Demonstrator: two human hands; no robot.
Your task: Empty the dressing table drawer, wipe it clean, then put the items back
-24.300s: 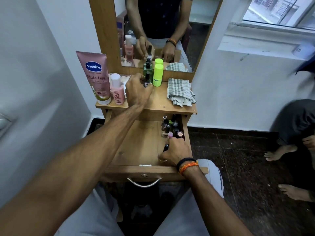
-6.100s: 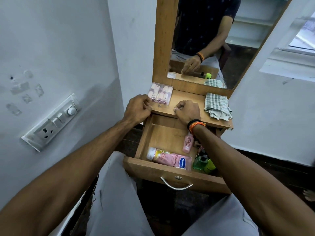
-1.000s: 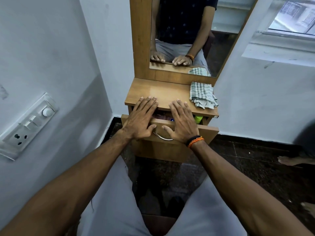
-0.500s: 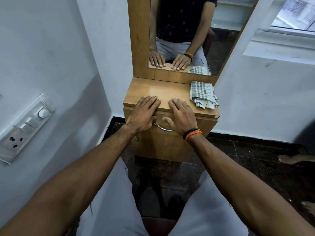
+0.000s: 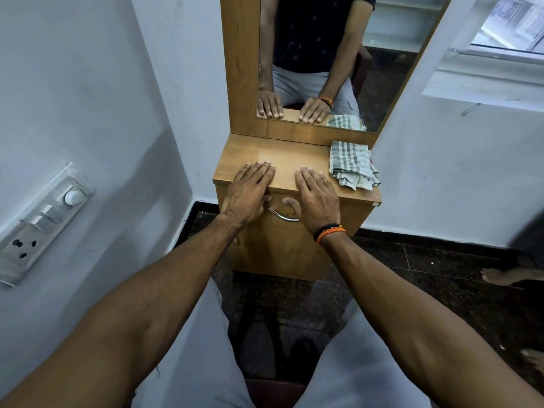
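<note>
The wooden dressing table (image 5: pixel 282 154) stands against the wall with its drawer (image 5: pixel 282 228) pushed fully in, so the items inside are hidden. A curved metal handle (image 5: pixel 284 217) shows between my thumbs. My left hand (image 5: pixel 250 189) lies flat, palm down, over the table's front edge, holding nothing. My right hand (image 5: pixel 318 195), with black and orange wrist bands, lies flat beside it, fingers on the tabletop, also holding nothing. A grey checked cloth (image 5: pixel 351 164) sits crumpled at the top's right end.
A mirror (image 5: pixel 323 54) rises behind the tabletop and reflects my hands. A switch and socket panel (image 5: pixel 41 222) is on the left wall. Dark floor lies below, with another person's bare feet (image 5: pixel 509 275) at the right edge.
The drawer has been pushed from slightly open to fully closed. Both hands slid up from the drawer front and now rest flat on the tabletop edge.
</note>
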